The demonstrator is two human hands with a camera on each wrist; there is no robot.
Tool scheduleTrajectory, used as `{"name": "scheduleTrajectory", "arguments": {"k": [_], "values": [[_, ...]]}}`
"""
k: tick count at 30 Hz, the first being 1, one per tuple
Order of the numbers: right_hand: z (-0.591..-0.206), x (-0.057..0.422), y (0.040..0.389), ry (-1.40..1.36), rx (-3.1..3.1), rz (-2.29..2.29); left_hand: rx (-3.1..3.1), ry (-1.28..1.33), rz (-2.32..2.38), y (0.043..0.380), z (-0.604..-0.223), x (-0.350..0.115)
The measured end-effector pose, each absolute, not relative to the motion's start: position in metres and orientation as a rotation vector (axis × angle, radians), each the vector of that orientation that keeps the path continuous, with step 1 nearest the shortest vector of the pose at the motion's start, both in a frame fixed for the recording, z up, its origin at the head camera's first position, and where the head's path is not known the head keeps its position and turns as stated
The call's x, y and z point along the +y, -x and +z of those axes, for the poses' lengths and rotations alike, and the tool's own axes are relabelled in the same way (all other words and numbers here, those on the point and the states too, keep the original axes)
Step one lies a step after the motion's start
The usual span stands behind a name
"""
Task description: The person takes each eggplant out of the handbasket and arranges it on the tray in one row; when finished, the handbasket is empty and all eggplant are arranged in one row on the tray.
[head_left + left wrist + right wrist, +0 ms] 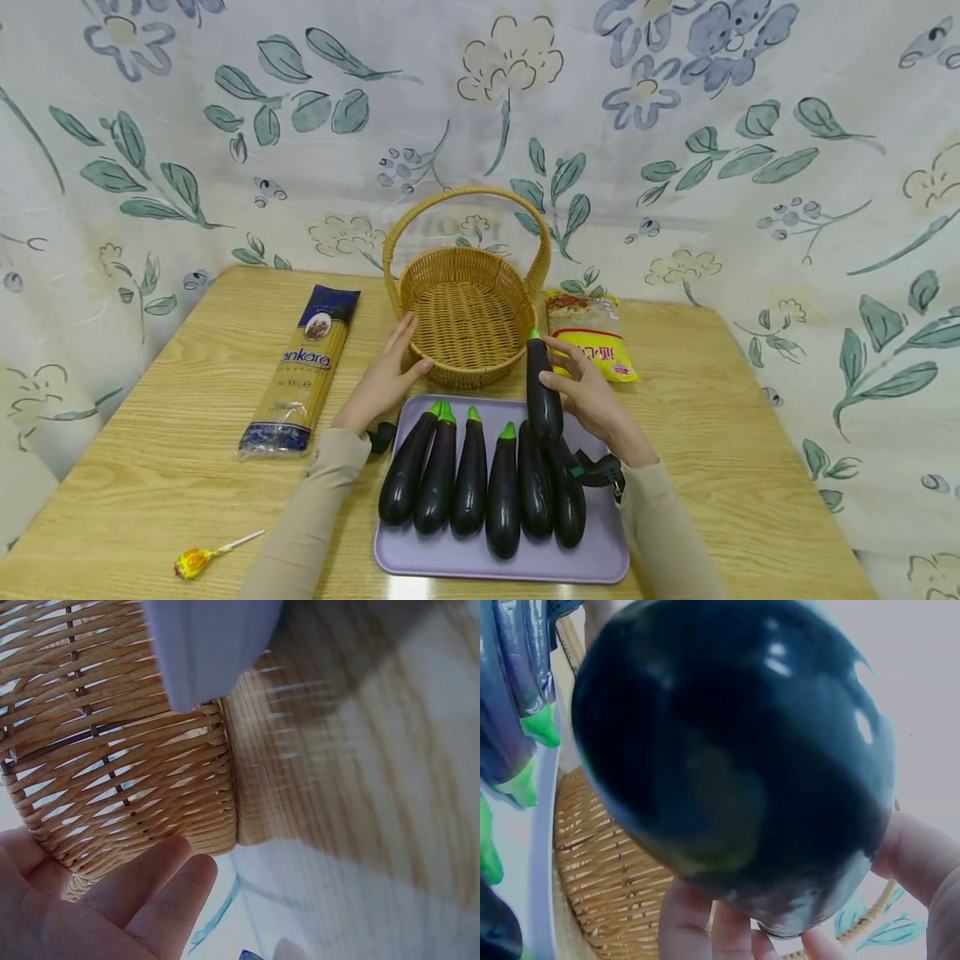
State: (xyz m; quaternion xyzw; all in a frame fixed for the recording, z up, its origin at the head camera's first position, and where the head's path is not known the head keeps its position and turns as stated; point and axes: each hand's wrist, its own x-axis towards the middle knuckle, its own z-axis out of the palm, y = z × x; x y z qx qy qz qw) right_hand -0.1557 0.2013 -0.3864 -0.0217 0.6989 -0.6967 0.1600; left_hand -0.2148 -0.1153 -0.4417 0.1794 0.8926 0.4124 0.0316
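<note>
Several dark eggplants with green stems (470,475) lie side by side on a lilac tray (442,567). My right hand (588,392) grips another eggplant (543,396) by its upper half, above the tray's back right part, with its stem end toward the basket. That eggplant (735,750) fills most of the right wrist view. Behind the tray stands a round wicker basket (468,375) with a tall handle. At its left side my left hand (382,379) rests against the wicker, fingers fairly straight. Those fingers (169,900) touch the basket wall (150,772) in the left wrist view.
On the left lies a pack of spaghetti (303,367), with a lollipop (197,562) nearer the front edge. A yellow-and-red food packet (596,333) lies right of the basket, close to my right hand. A floral cloth (480,108) hangs behind the wooden table (720,433).
</note>
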Motion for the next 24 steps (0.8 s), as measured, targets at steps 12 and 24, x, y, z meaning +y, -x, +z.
{"name": "scheduleTrajectory", "arguments": {"k": [12,24], "values": [[-0.39,0.224,0.13,0.02,2.076,-1.9,2.751,-0.558,1.279,0.216,-0.443,-0.115],[-0.404,0.245,0.11,-0.042,2.112,-1.86,2.743,-0.558,1.275,0.217,-0.442,-0.115]]}}
